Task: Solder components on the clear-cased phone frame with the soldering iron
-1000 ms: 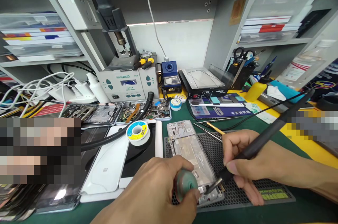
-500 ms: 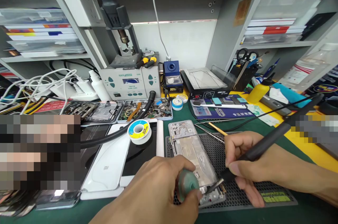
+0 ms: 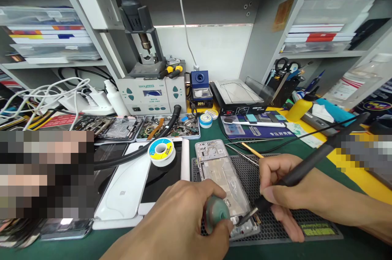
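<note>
My left hand [image 3: 180, 219] is closed around a small, round, translucent teal object [image 3: 218, 213], low over the near end of a phone frame [image 3: 218, 175]. Its exact kind I cannot make out. In my right hand [image 3: 290, 194] is a black soldering iron [image 3: 315, 160], held like a pen. The metal tip points down at the frame's near end, close to my left fingertips; whether it touches is hard to tell. The silver-grey frame lies on a dark perforated mat [image 3: 245, 168], partly hidden by my left hand.
A solder spool [image 3: 161, 152] rests on phones left of the frame. Tweezers [image 3: 245, 155] lie beyond the mat. Behind stand a rework station [image 3: 151, 96], a small blue soldering stand [image 3: 199, 88] and a hot plate [image 3: 241, 94]. The iron's cable [image 3: 306, 132] trails right.
Both hands hold nearly the same pose. The rear of the soldering iron has shifted slightly left, and the tip has moved slightly left along the frame's near end.
</note>
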`<state>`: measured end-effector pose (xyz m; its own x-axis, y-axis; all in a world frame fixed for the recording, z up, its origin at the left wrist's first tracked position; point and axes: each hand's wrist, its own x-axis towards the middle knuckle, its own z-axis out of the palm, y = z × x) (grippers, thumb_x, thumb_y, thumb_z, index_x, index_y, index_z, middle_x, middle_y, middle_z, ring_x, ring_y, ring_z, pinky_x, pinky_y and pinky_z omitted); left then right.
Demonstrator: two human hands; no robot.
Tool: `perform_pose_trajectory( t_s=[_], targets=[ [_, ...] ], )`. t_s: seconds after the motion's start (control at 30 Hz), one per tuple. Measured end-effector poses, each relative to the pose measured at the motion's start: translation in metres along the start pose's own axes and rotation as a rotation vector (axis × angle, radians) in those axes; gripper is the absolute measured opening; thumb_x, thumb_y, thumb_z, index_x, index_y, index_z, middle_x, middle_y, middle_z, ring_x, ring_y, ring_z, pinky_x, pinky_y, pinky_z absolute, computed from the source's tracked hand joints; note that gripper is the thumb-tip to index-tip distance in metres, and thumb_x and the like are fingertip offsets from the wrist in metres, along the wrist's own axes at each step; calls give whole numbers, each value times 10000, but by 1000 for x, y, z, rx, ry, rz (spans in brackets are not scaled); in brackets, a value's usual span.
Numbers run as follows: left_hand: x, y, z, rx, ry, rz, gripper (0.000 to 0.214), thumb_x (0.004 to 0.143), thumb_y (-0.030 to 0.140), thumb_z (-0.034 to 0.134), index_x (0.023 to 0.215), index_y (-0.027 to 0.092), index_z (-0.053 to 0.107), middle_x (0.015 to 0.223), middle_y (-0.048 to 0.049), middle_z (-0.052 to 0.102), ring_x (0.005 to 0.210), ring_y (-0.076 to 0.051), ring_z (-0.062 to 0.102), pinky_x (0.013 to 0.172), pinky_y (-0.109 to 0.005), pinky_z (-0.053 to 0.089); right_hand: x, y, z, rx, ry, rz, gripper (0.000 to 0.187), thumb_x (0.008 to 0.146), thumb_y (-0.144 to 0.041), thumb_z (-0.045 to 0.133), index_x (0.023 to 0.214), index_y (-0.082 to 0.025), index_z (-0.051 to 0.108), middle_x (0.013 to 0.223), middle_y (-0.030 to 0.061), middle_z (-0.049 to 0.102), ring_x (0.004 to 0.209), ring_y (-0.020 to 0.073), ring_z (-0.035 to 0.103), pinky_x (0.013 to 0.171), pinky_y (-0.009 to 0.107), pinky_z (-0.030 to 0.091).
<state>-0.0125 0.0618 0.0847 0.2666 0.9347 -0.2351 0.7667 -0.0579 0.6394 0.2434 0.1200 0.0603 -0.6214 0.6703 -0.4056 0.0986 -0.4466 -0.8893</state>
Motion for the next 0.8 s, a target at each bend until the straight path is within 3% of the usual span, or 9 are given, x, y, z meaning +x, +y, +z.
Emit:
perform_pose_trajectory(
  t_s=[0.23, 0.47, 0.57, 0.67, 0.8],
  targets=[
    [1, -2, 3, -54, -28, -26, 263, 789, 244, 707, 1040, 271, 778, 594, 59, 542, 794, -199, 617, 608, -241, 385, -2, -1, 1, -30, -6, -7, 269, 815, -160, 881, 795, -192, 615, 580, -10, 755, 451, 148, 733, 430, 160, 567],
    [-6, -19, 12, -135, -116, -15, 467, 740, 179, 699, 1195, 273, 744, 682, 76, 592, 669, -137, 572, 585, -220, 375, -4, 1, 5, -109, 17, -49, 240, 842, -152, 829, 790, -194, 599, 548, -11, 752, 434, 120, 700, 442, 140, 540],
    [-10, -25, 5, -144, -187, -56, 555, 734, 168, 698, 1278, 279, 708, 767, 57, 635, 702, -141, 583, 572, -207, 379, -4, 2, 6, -129, 16, -65, 218, 865, -162, 790, 787, -197, 589, 542, -4, 753, 431, 116, 686, 449, 152, 549],
    [-11, -23, -8, -153, -271, -92, 516, 795, 273, 705, 1310, 273, 680, 838, 39, 670, 642, -130, 560, 532, -206, 379, -4, 2, 7, -129, 14, -76, 202, 878, -173, 762, 778, -199, 588, 537, -6, 744, 416, 108, 666, 446, 158, 550],
    [-9, -18, -17, -119, -272, -77, 493, 805, 348, 728, 1290, 283, 667, 737, 55, 637, 567, -114, 499, 510, -186, 360, -3, 2, 8, -121, 36, -79, 231, 829, -189, 796, 742, -204, 582, 543, -22, 721, 414, 123, 682, 433, 169, 558]
  ],
)
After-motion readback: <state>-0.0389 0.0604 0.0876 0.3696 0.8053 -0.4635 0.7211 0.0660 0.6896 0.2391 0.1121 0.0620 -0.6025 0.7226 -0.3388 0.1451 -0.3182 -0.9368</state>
